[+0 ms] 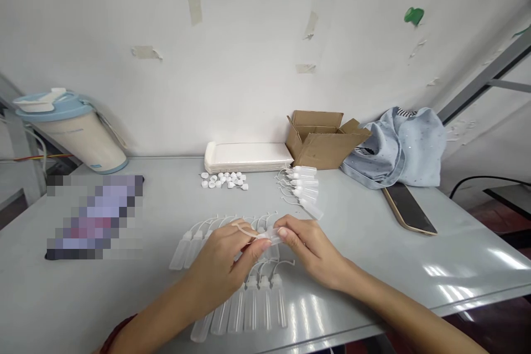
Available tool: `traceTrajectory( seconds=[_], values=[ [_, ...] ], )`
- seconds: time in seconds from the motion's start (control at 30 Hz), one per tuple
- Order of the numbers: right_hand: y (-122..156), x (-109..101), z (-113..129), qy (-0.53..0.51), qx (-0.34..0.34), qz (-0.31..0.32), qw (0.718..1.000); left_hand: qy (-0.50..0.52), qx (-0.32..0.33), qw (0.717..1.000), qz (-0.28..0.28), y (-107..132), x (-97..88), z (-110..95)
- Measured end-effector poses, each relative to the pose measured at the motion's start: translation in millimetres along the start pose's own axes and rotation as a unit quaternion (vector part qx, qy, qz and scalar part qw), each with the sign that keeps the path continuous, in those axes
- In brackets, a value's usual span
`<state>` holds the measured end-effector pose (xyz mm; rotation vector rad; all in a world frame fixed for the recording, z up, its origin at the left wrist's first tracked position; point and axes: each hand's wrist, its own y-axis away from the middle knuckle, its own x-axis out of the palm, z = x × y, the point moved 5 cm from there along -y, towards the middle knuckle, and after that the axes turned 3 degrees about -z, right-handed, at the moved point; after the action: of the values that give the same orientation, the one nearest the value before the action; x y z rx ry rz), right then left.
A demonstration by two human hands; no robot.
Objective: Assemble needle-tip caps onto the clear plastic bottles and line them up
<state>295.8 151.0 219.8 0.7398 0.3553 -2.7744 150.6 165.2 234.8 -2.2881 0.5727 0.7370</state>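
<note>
My left hand [224, 263] and my right hand [309, 249] meet above the middle of the grey table [83, 287], both pinched on one small clear plastic bottle [271, 235] with a tethered cap. Under and around my hands lie several more clear bottles: one row [249, 310] near the front edge and another [193, 243] to the left. A further group of bottles [305, 185] lies beyond my right hand. A cluster of small white caps [224, 180] sits further back.
A stack of white trays [246, 156] and an open cardboard box [321, 138] stand by the wall. A light blue cloth bag [400, 146] and a phone [409, 209] lie at right. A large jug with a blue lid [74, 130] leans at back left.
</note>
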Motion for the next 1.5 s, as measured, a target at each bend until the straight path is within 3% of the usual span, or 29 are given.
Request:
traceTrajectory(
  seconds=[0.2,0.43,0.57,0.67,0.77,0.87,1.0,1.17,1.5],
  values=[
    [-3,2,-4,-0.074,0.044,0.021,0.996,-0.066,0.111,0.990,-0.057,5,-1.4,-7],
    [-3,4,-10,-0.165,0.129,0.067,0.975,-0.137,0.173,0.974,-0.046,10,3.3,-9],
    [-8,-14,-6,-0.084,0.075,0.045,0.993,-0.106,0.129,0.986,-0.028,6,2.0,0],
    [-15,-41,-11,0.012,0.031,-0.040,0.999,-0.123,0.076,0.989,-0.019,3,-3.7,11],
    [-21,-67,-25,0.146,0.017,-0.140,0.979,-0.155,0.032,0.987,-0.037,0,-14.2,25],
    [-24,-77,-40,0.267,0.015,-0.142,0.953,-0.178,0.012,0.983,-0.053,-2,-22.2,36],
    [-25,-76,-51,0.347,0.024,-0.107,0.931,-0.203,-0.003,0.978,-0.054,-4,-24.8,45],
    [-24,-71,-44,0.387,0.017,-0.115,0.915,-0.218,-0.043,0.974,-0.049,-4,-24.0,57],
    [-15,-39,-20,0.338,-0.067,-0.059,0.937,-0.228,-0.080,0.969,-0.048,-5,-29.5,83]
  ],
)
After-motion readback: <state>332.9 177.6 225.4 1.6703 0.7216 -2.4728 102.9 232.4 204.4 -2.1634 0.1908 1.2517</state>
